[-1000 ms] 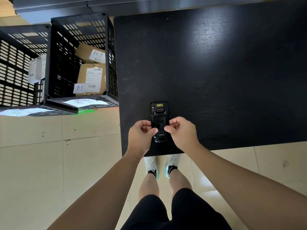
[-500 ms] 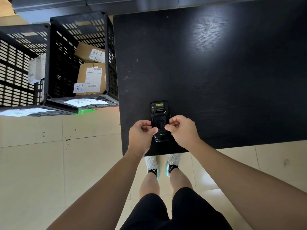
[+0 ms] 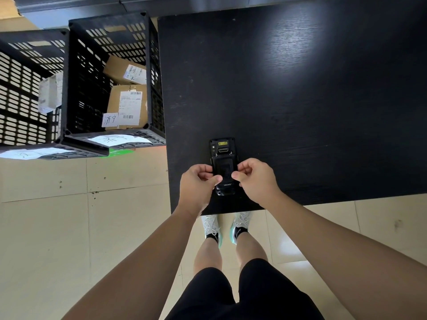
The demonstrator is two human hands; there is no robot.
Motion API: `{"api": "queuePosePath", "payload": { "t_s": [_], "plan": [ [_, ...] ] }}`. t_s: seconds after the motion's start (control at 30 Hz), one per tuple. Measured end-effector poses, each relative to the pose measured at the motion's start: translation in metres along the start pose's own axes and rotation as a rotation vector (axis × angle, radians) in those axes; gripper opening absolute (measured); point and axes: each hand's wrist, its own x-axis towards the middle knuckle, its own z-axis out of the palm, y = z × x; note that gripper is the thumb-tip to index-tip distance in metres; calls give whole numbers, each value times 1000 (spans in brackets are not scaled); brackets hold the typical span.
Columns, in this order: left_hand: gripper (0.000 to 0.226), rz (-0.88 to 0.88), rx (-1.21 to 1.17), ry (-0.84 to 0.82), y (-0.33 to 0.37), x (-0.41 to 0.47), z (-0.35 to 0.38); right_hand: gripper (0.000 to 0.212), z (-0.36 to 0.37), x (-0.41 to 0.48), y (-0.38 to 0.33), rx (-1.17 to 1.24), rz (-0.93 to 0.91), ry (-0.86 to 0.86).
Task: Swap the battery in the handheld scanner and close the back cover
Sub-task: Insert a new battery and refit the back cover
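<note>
**Scanner pinched at the table's near edge**

The scanner (image 3: 223, 167) lies back-up between my left hand (image 3: 198, 184) and right hand (image 3: 255, 180), fingers curled against its sides, thumbs apparently pressing its cover. Black table (image 3: 300, 100) beneath; parcel crates (image 3: 111, 77) leftward on tiled floor (image 3: 69, 227).

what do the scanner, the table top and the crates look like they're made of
Scanner: looks like black moulded plastic, mostly matte, with a printed logo near its lower end.
Table top: seemingly black wood or wood-look laminate; fine grain lines show in the soft sheen.
Crates: probably rigid black plastic, given the moulded slotted walls.
</note>
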Motion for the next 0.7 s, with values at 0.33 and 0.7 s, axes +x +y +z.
{"api": "queuePosePath", "payload": {
  "t_s": [0.33, 0.7],
  "plan": [
    [27, 27, 38, 32, -3, -2, 5, 15, 1, -5, 3, -45, -31, 55],
    [38, -16, 31, 146, 2, -3, 12, 13, 11, -8, -1, -86, -16, 140]
  ]
}}
